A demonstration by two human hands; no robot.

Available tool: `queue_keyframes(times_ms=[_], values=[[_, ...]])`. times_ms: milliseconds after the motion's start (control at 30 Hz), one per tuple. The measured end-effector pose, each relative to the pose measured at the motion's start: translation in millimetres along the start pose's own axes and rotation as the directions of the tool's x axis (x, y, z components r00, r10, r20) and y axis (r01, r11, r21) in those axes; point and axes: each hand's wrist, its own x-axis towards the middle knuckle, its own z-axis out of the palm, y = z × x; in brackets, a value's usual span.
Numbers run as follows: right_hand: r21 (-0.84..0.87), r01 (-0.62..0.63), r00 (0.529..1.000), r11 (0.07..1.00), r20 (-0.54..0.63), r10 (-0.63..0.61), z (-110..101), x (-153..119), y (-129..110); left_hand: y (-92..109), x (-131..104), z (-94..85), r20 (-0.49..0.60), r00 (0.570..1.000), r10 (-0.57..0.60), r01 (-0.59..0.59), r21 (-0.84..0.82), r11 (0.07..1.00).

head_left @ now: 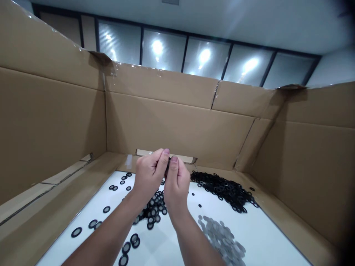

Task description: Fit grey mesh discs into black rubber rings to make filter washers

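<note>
My left hand (149,170) and my right hand (176,181) are raised close together above the white board, fingers curled and thumbs on top. Between the two thumbs a bit of a black ring (168,162) shows, pinched by both hands; most of it is hidden by the fingers. Below and behind my wrists lies a heap of black rings with grey discs in their centres (154,210). To the right of my right hand are a long heap of plain black rings (226,188) and a heap of loose grey discs (222,236).
Tall cardboard walls (166,118) enclose the white board (163,244) on the left, back and right. More disc-filled rings (76,232) are scattered along the board's left side. A lone black ring (252,188) lies on the cardboard at the right. Small black bits (200,205) dot the middle.
</note>
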Motion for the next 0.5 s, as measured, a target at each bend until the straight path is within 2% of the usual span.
queue_keyframes(times_ms=[167, 300, 433, 500], values=[[-0.09, 0.029, 0.994, 0.996, -0.102, -0.038, -2, 0, 4, 1, -3, 7.7, 0.017, 0.997, 0.076, -0.076, -0.033, 0.997], [-0.177, 0.114, 0.989, 0.978, -0.078, -0.129, -9, 4, 4, -1, -2, 8.8, 0.079, 0.993, 0.084, -0.082, -0.03, 0.996], [-0.205, 0.137, 0.987, 0.969, -0.057, -0.151, -14, 8, 4, -3, 0, 5.3, 0.12, 0.986, 0.117, -0.105, -0.1, 0.989], [-0.218, 0.156, 0.984, 0.963, -0.048, -0.17, -17, 11, 3, -2, 2, 1.6, 0.166, 0.981, 0.097, -0.074, -0.141, 0.987]])
